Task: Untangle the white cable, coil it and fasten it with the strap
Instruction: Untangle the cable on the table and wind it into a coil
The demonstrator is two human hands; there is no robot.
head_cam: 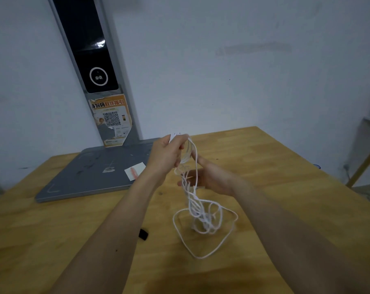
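The white cable (201, 217) hangs in a tangled bunch from my hands down to the wooden table (285, 187), where loose loops spread out. My left hand (166, 154) grips several turns of the cable near its top, raised above the table. My right hand (209, 177) sits just below and to the right, palm turned inward with the fingers extended, and a strand of the cable runs over its index finger. A small black strap (143, 234) lies flat on the table beside my left forearm.
A grey flat device base (91, 177) with a tall upright column (99, 81) carrying a black panel and an orange QR sticker stands at the table's back left. A white card (135, 170) lies on the base. A white wall is behind.
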